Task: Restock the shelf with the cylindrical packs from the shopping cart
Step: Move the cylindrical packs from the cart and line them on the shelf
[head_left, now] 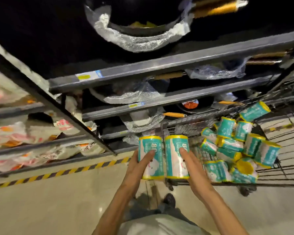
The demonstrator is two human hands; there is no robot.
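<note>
Nearest the camera, a pale grey garment (pixel 159 224) fills the bottom edge, with a dark shoe (pixel 169 199) below it on the glossy beige floor (pixel 49 206).

Both forearms extend forward from here. The left hand (pixel 139 168) grasps the left pack (pixel 151 157), a teal and white cylinder with yellow end rims; the index finger lies along its front face and the remaining fingers are hidden behind it. The right hand (pixel 193 168) grasps the right pack (pixel 176 156) in the same manner, with one finger laid over the label. The two packs stand upright, side by side and touching, held above the floor just in front of the lowest shelf level.

To the right of the hands, the wire shopping cart (pixel 278 177) holds a loose pile of matching cylindrical packs (pixel 236 150), lying at mixed angles. One further pack (pixel 255 111) sits higher, against the far cart wall.

A yellow and black hazard stripe (pixel 58 172) runs across the floor along the base of the shelving.

Beyond the stripe, the left shelf bay (pixel 32 145) carries white and pink soft packages (pixel 10 134), blurred. The centre shelf unit (pixel 159 97) has grey metal shelves with price labels (pixel 88 76) on their front edges, and holds dark pans (pixel 136 28) in clear plastic wrap, several with wooden handles (pixel 174 114). The upper levels are dark and details cannot be resolved.
</note>
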